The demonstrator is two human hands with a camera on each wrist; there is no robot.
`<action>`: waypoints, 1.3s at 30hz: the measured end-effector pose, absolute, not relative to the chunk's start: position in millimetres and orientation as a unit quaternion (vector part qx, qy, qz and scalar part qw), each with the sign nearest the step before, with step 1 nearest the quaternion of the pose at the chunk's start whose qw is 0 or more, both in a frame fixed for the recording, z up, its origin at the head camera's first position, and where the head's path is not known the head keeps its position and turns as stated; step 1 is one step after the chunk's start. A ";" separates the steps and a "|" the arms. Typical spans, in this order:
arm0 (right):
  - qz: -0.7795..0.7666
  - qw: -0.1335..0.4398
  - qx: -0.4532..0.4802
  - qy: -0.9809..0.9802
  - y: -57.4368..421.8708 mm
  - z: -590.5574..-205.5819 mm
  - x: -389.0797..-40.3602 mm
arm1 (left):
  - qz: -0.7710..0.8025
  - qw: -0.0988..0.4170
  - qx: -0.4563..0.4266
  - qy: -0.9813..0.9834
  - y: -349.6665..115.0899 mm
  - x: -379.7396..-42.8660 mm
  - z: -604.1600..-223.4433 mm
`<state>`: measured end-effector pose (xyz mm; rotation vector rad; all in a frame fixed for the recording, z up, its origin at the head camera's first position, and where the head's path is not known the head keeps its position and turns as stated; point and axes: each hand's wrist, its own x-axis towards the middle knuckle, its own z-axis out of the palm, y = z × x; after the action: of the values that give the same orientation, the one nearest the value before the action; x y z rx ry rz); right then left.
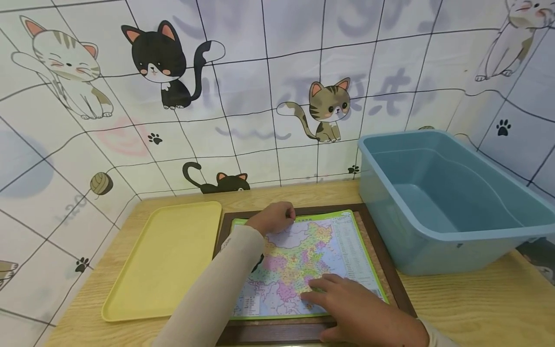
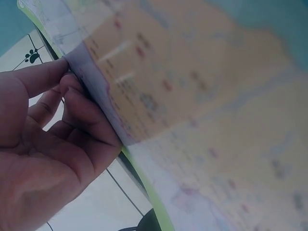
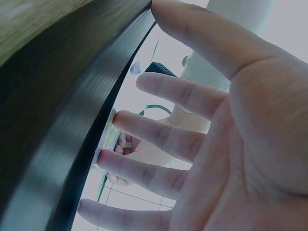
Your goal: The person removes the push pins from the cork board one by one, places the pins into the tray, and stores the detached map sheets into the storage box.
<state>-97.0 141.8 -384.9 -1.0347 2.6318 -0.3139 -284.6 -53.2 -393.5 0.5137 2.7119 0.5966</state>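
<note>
A colourful map sheet with a green border lies on a brown-framed cork board. At the sheet's far edge my left hand pinches the border between thumb and fingers. The left wrist view shows that hand up close, fingers curled against the map's edge. Over the near right part of the map, my right hand has its fingers spread, fingertips on or just above the sheet. In the right wrist view the right hand has its thumb by the dark frame.
To the left lies a flat yellow tray on the wooden table. On the right stands a deep blue plastic tub, close to the board. A wall with cat drawings rises behind the table.
</note>
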 end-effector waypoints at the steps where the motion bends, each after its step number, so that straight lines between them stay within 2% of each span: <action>1: -0.110 0.148 -0.359 0.915 142.0 -384.8 -97.2 | 0.210 0.159 0.180 0.948 -53.1 -284.8 -393.4; 13: -0.113 0.142 -0.371 0.911 143.8 -385.1 -97.2 | 0.219 0.158 0.179 0.946 -53.1 -283.5 -395.1; 27: -0.127 0.173 -0.360 0.908 146.9 -383.4 -97.6 | 0.222 0.170 0.159 0.947 -52.1 -284.1 -397.0; 39: -0.130 0.173 -0.356 0.909 146.5 -384.0 -97.9 | 0.224 0.171 0.153 0.947 -52.2 -284.2 -397.7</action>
<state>-97.9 146.5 -384.0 -1.0098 2.5783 -0.3678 -284.2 -52.2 -397.7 0.4354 2.6903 0.6354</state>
